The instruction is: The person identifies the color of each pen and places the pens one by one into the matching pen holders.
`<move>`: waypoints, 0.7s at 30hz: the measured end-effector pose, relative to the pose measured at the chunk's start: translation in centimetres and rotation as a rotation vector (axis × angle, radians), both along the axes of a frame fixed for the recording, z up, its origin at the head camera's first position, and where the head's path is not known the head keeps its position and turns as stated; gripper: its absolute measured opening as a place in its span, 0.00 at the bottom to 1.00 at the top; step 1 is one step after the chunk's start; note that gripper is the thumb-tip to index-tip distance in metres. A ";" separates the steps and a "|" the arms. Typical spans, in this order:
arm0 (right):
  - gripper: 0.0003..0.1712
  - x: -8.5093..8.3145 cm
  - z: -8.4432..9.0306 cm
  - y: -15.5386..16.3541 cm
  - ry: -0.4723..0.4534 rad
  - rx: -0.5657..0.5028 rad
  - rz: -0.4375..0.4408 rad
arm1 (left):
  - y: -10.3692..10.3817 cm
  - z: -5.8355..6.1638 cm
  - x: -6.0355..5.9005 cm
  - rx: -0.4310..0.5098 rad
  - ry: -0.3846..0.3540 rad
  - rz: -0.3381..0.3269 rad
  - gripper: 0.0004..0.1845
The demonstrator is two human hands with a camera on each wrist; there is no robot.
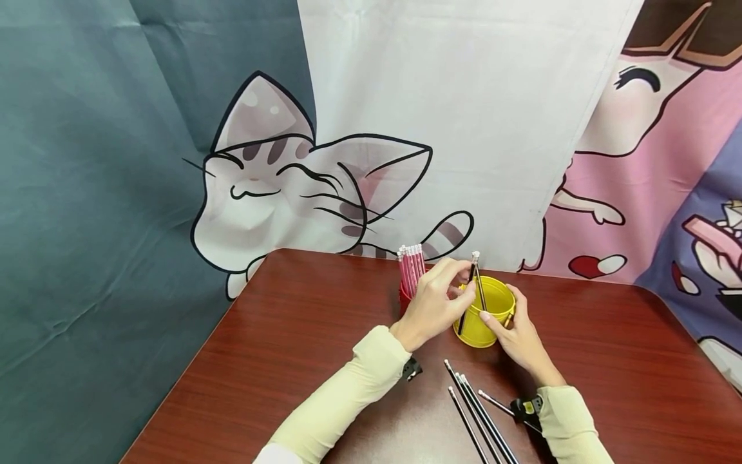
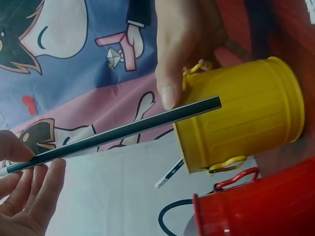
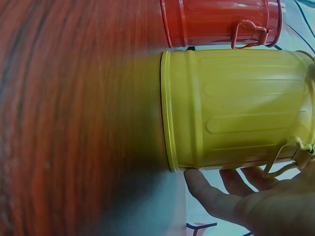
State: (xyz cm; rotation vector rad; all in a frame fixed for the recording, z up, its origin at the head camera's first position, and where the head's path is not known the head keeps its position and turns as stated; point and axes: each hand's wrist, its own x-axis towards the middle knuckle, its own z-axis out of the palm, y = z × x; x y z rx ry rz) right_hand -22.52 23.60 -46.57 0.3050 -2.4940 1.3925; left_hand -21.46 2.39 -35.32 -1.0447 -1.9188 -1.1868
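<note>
Backdrop point(image 1: 249, 187): printed cloth behind everything, with a smiling striped cat on grey and white at left, pink and blue cartoon panels at right.
Desk point(image 1: 278, 361): reddish-brown wood grain, its far edge running along the cloth, its two far corners rounded.
Red bucket point(image 2: 261, 206): metal, toward the far edge of the desk, partly hidden by an arm in the head view; pink pencils point(image 1: 411, 270) stand bunched in it, pale ends up.
Left hand point(image 1: 433, 299): pinches a dark pencil point(image 2: 123, 132) near its upper end, between thumb and fingers; the lower end is in front of the yellow bucket's outer wall. Whether it touches the wall, I cannot tell.
Yellow bucket point(image 2: 246, 118): just right of the red one, on the desk; another dark pencil point(image 1: 480, 290) leans in it, pale tip above the rim.
Loose pencils point(image 1: 489, 419): several dark ones lying nearer the wearer than the buckets, slanting.
Right hand point(image 1: 522, 332): holds the yellow bucket's right side, thumb at the rim, fingers along the wall.
</note>
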 end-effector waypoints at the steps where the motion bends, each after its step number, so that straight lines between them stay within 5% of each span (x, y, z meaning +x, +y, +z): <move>1: 0.45 0.0 0.0 0.0 -0.002 -0.001 0.001 | 0.2 0.2 -0.2 0.004 -0.003 -0.005 0.13; 13: 0.46 0.0 0.0 0.1 -0.020 0.015 -0.004 | 1.5 2.9 -2.8 0.004 0.052 -0.025 0.13; 21: 0.45 0.0 0.1 0.1 -0.025 0.027 -0.010 | 2.2 2.5 -3.9 -0.041 0.097 0.008 0.13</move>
